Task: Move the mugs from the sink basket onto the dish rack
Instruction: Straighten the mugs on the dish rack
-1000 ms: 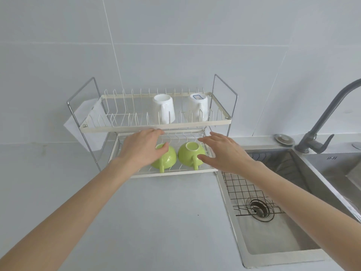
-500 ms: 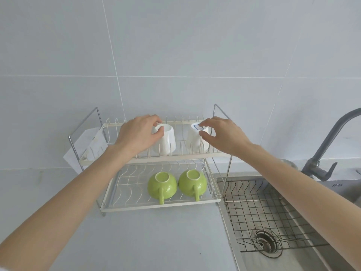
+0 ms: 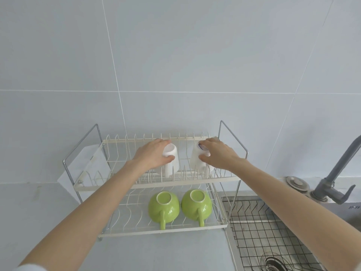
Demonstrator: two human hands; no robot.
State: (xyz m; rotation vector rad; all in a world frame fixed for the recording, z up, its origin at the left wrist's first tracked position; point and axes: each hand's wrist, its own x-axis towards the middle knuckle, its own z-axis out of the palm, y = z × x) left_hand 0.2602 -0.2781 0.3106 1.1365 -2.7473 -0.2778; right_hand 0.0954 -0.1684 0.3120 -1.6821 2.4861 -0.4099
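Observation:
A two-tier cream wire dish rack (image 3: 156, 181) stands against the tiled wall. On its top tier two white mugs stand upside down. My left hand (image 3: 154, 154) is wrapped around the left white mug (image 3: 172, 163). My right hand (image 3: 217, 154) grips the right white mug (image 3: 197, 162), which has a blue mark near its base. On the bottom tier two green mugs (image 3: 163, 207) (image 3: 196, 205) lie upside down, handles pointing toward me. The wire sink basket (image 3: 261, 229) at the right holds no mugs.
A steel sink (image 3: 271, 263) with its drain lies at the lower right. A grey faucet (image 3: 340, 173) rises behind it beside a round metal plug (image 3: 297, 182). White paper (image 3: 86, 167) hangs behind the rack's left end. Grey countertop (image 3: 39, 212) stretches to the left.
Both hands rose from the green mugs on the bottom tier to the white mugs on the top tier and closed around them. The camera tilted upward.

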